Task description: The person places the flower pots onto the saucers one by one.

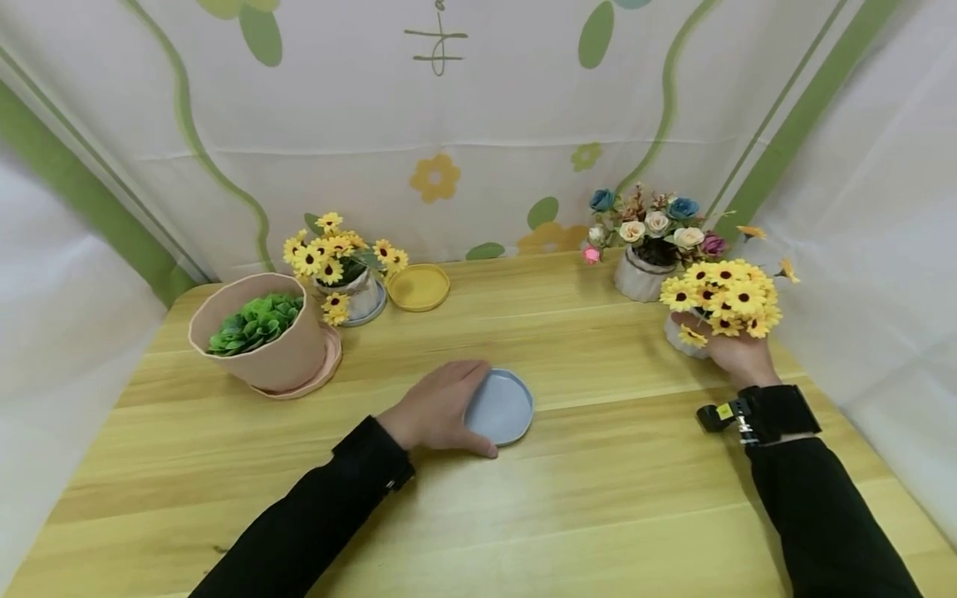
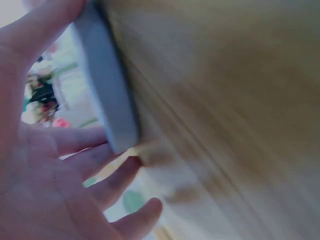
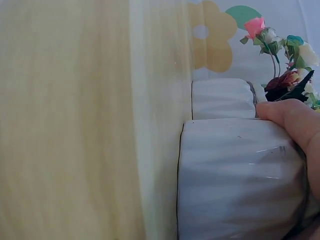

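Note:
In the head view my left hand (image 1: 443,409) spans a round grey-blue saucer (image 1: 505,409) at mid-table, thumb at its near side and fingers at its far side. The left wrist view has the saucer's edge (image 2: 107,85) between thumb and index finger, with the other fingers spread. At the right, my right hand (image 1: 742,359) holds a white ribbed flowerpot (image 1: 679,335) with yellow daisy-like flowers (image 1: 728,297). Seen from the right wrist, the thumb (image 3: 290,117) lies on the upper part of that pot (image 3: 240,175), whose base is at the tabletop.
Just behind the held pot stands another white pot (image 1: 639,276) with mixed roses. Far left are a pink planter (image 1: 280,353) with green leaves on a pink saucer (image 1: 329,365), a yellow-flowered pot (image 1: 362,295) on a grey-blue saucer, and a yellow saucer (image 1: 420,288).

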`<state>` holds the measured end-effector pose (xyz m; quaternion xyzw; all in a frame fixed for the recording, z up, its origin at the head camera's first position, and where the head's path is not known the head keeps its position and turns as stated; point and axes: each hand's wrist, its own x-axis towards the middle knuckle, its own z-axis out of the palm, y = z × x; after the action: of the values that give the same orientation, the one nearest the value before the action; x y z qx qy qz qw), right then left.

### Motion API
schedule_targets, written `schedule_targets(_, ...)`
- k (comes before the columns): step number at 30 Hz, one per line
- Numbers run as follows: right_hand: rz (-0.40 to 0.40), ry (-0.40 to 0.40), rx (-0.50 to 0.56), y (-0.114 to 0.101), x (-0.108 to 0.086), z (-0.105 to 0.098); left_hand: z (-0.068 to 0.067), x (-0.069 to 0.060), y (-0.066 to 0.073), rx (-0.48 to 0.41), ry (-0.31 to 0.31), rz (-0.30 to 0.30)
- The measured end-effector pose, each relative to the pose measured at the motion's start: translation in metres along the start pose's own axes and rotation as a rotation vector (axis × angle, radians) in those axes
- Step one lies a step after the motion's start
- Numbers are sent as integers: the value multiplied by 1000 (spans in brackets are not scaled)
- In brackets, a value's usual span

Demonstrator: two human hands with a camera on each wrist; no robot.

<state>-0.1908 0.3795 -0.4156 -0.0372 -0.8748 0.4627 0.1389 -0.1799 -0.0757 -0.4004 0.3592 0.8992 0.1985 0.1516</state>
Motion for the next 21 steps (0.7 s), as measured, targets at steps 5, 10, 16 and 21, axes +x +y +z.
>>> schedule_targets(5, -8, 12, 39, -5, -1, 3, 3, -30, -11, -66, 6, -8)
schedule_targets(10, -21, 16, 43, -8, -2, 2, 10, -57, -20, -155, 45, -34)
schedule_targets(16, -3, -1, 31, -8, -3, -3, 9, -75, -26, -206, 62, -32)
schedule_targets(21, 24, -10, 98, -22, -7, 1, 6, -81, -33, -207, 55, -44)
